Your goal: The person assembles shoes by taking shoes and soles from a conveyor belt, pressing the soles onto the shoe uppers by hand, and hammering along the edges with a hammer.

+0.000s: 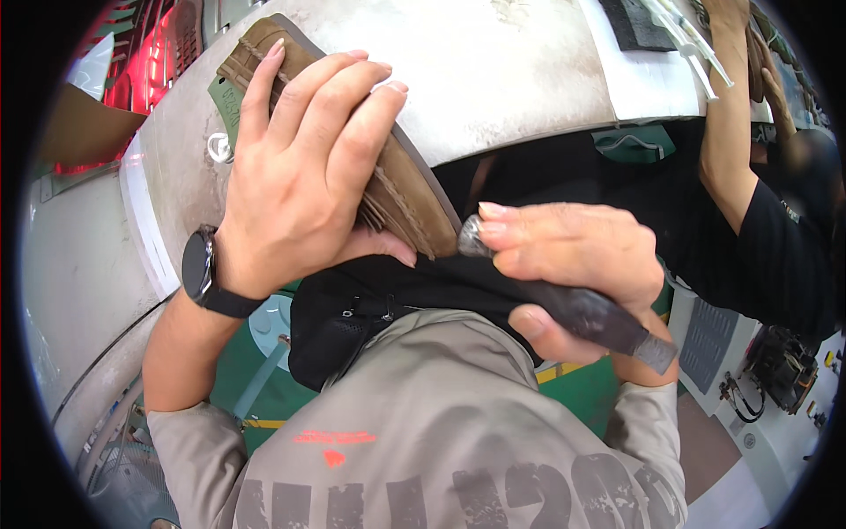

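Observation:
My left hand (304, 150), with a black watch at its wrist, lies across a brown leather shoe (407, 207), fingers on its far side and thumb near its close end. The shoe is tilted, with light stitching along its edge and a dark sole turned to the right. Much of it is hidden under the hand. My right hand (586, 251) is closed round a dark-handled tool (590, 313) whose rounded, silvery end pokes out by the index finger. That end is right beside the near end of the shoe; I cannot tell whether they touch.
A pale, stained worktable (493, 79) curves in front of me, with a green tag (227, 106) and a small white ring (218, 148) at its left. To the right, a co-worker's arm (730, 132) reaches over the table. A machine (784, 370) stands at the right edge.

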A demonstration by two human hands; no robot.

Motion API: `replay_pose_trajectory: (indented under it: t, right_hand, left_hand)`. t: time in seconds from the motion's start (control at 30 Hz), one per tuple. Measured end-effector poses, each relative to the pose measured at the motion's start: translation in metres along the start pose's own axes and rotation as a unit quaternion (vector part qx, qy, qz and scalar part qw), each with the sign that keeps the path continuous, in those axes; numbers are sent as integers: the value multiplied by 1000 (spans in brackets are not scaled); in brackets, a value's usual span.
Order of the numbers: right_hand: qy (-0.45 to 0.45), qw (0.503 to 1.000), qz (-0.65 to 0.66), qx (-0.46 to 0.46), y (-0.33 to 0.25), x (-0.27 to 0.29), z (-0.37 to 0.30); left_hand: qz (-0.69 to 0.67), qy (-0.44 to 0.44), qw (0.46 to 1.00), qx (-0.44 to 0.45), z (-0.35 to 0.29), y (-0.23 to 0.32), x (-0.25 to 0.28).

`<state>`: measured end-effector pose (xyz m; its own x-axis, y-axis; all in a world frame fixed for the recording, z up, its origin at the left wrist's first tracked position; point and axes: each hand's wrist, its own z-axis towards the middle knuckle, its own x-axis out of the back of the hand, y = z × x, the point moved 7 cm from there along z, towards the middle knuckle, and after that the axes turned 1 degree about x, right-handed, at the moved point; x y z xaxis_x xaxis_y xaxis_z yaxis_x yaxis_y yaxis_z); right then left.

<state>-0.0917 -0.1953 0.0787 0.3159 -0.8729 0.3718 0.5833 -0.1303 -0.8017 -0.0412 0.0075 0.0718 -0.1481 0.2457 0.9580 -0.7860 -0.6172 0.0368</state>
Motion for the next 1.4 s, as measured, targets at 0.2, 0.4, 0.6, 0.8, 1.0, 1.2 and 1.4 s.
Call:
replay_pose_trajectory:
  t: [0.2, 0.4, 0.6, 0.8, 1.0, 1.2, 1.4]
  right_hand:
    - [219, 778, 529, -258, 65, -26, -40]
    - [178, 902, 339, -201, 49, -11, -25]
    - [-72, 996, -45, 2, -8, 4, 27]
    - [176, 819, 451, -308, 56, -16, -16]
    - [-25, 993, 79, -85, 6, 6, 39]
    - [-35, 935, 166, -312, 22, 5, 44]
    - [115, 900, 271, -321, 35, 0, 41]
  left_hand:
    - [-15, 19, 1000, -1, -2, -1, -1]
    - [-18, 21, 1000, -7, -2, 1, 1]
    - [-7, 16, 1000, -2, -4, -2, -1]
    - [-24, 28, 999, -6, -5, -2, 2]
    - [-23, 46, 999, -2, -5, 0, 2]
    - [-35, 50, 998, -3, -10, -6, -3]
    - [-53, 71, 996, 5, -9, -4, 1]
